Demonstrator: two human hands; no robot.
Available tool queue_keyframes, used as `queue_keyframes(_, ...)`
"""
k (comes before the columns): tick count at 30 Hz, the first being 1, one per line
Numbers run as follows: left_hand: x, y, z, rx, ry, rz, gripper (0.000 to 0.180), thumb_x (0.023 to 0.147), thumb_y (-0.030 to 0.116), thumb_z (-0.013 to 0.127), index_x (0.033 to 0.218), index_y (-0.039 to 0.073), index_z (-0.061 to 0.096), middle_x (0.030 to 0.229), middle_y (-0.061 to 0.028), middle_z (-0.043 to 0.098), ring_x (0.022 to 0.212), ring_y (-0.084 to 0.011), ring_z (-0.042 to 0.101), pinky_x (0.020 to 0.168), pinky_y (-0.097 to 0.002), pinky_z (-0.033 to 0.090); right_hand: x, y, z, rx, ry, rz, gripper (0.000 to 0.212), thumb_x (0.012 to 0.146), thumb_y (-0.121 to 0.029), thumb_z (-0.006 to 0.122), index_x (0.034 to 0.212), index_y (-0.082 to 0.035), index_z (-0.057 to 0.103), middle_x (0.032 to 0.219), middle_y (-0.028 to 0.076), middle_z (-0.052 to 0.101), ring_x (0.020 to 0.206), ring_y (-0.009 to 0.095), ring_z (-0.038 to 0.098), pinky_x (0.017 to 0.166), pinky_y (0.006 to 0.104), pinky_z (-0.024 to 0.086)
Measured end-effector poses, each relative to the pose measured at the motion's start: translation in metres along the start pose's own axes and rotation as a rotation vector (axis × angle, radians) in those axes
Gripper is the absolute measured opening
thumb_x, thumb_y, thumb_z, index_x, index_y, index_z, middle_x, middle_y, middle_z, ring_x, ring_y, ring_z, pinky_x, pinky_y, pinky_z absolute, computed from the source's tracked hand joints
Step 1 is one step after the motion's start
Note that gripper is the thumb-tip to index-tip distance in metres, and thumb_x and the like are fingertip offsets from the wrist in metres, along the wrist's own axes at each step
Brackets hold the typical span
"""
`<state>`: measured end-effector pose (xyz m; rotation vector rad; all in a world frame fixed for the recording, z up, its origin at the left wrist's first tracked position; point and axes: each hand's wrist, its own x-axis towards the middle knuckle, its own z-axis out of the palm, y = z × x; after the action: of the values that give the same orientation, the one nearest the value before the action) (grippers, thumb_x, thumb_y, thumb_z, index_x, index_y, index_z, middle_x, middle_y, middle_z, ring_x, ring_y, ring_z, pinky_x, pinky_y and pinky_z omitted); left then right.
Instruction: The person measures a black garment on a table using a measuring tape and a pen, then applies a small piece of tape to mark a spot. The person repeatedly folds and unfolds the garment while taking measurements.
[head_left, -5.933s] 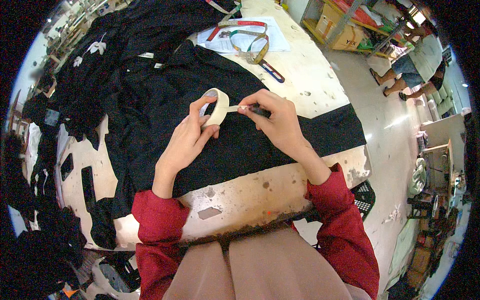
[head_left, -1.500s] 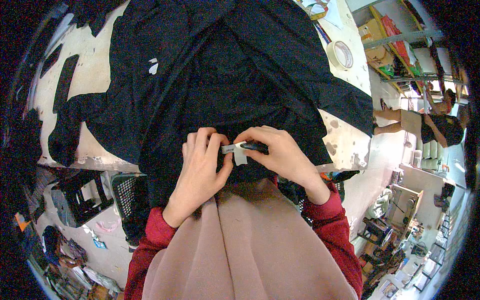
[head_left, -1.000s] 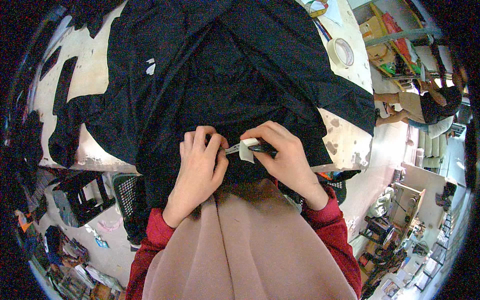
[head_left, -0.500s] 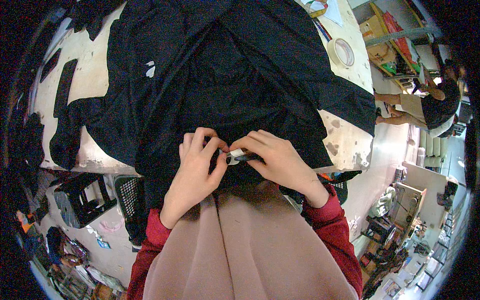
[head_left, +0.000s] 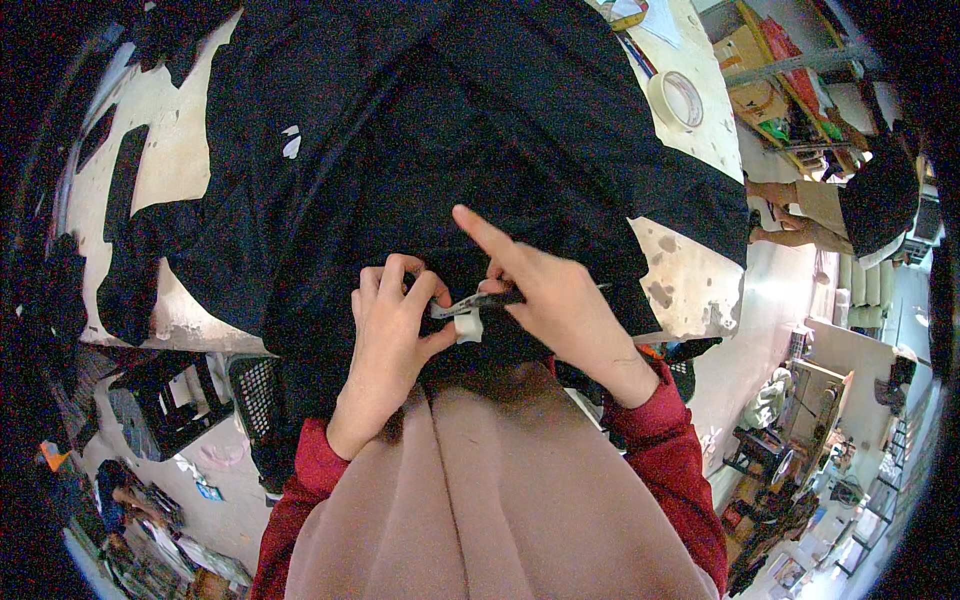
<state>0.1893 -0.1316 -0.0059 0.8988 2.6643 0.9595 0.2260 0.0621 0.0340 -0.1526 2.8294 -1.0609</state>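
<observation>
A large black garment (head_left: 420, 130) is spread over the table and hangs over its near edge. At that edge my left hand (head_left: 388, 325) is closed, pinching the black cloth, with a small white label-like piece (head_left: 468, 326) beside its thumb tip. My right hand (head_left: 565, 300) grips a pair of small scissors (head_left: 470, 302), their metal blades lying across the cloth between the two hands, just above the white piece. My right index finger points outward over the garment, while the other fingers curl round the handle. What lies under my left fingertips is hidden.
A roll of tape (head_left: 676, 100) and pens (head_left: 637, 55) lie on the table (head_left: 690, 280) at the far right. Black cloth pieces (head_left: 125, 190) lie on the left. Below the edge stands a black perforated basket (head_left: 254, 395). Another person (head_left: 880, 190) stands off to the right.
My right hand has drawn slightly right and up from the left fingertips, its index finger now stretched out. The scissors' blades and the white piece show more. My left hand has barely moved.
</observation>
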Motion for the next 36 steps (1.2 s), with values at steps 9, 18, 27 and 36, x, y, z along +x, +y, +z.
queue_keyframes(9, 0.002, 0.0, -0.004, -0.005, -0.019, 0.023, 0.024, 0.074, 0.021, 0.078, 0.091, 0.012, 0.064, 0.105, -0.0068, 0.049, 0.097, -0.0293, 0.046, 0.079, -0.041, 0.038, -0.001, 0.011, -0.015, 0.112, -0.13, -0.027, 0.045, 0.074, 0.004, 0.07, 0.117, -0.009, 0.066, 0.093, 0.009, 0.065, 0.082, 0.021, 0.066, 0.073, 0.0319, 0.054)
queue_keyframes(18, 0.001, 0.004, -0.002, -0.035, 0.029, -0.028, 0.015, 0.082, 0.023, 0.073, 0.087, 0.01, 0.067, 0.102, -0.0064, 0.051, 0.096, -0.0278, 0.045, 0.079, -0.0396, 0.036, 0.0, 0.017, 0.008, 0.233, -0.04, -0.066, 0.025, 0.078, 0.001, 0.07, 0.101, -0.004, 0.066, 0.094, 0.009, 0.065, 0.086, 0.022, 0.067, 0.074, 0.0316, 0.052)
queue_keyframes(27, -0.001, 0.003, -0.001, -0.062, 0.025, -0.028, 0.019, 0.079, 0.022, 0.076, 0.09, 0.01, 0.066, 0.106, -0.0054, 0.052, 0.1, -0.0279, 0.045, 0.084, -0.0399, 0.036, 0.004, 0.014, 0.018, 0.171, -0.01, 0.093, 0.033, 0.079, -0.006, 0.073, 0.106, -0.008, 0.055, 0.09, 0.009, 0.067, 0.083, 0.026, 0.069, 0.068, 0.0336, 0.052)
queue_keyframes(36, -0.006, -0.004, 0.01, -0.07, 0.163, 0.048, 0.019, 0.077, 0.018, 0.078, 0.09, 0.011, 0.065, 0.104, -0.0054, 0.054, 0.103, -0.0279, 0.047, 0.086, -0.0401, 0.038, 0.003, 0.019, 0.02, 0.118, 0.133, 0.04, 0.028, 0.077, -0.009, 0.076, 0.098, -0.006, 0.057, 0.085, 0.008, 0.065, 0.075, 0.023, 0.067, 0.063, 0.0308, 0.05)
